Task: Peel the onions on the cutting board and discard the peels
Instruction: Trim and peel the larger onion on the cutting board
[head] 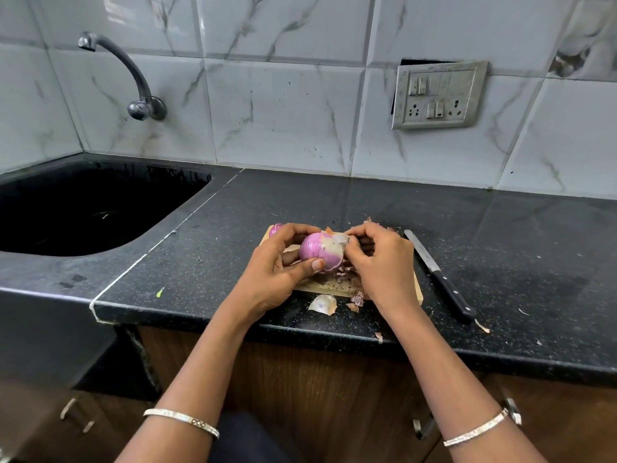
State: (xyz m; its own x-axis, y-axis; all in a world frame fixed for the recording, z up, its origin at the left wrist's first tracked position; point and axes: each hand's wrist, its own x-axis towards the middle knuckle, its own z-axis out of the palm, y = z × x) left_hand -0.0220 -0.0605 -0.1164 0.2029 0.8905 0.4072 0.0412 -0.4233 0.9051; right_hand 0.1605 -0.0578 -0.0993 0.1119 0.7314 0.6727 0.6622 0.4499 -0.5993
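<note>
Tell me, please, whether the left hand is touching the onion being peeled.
Touching. The head view shows the left hand gripping the onion, its thumb pressed against the purple skin and its fingers curled over the top.

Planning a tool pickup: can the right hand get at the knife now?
Probably yes. The knife lies bare on the counter right of the cutting board, nothing on it or between. But the right hand is pinching peel on the onion and must release first.

Sink [83,208] left of cutting board [334,289], knife [437,272] right (alongside)
</note>
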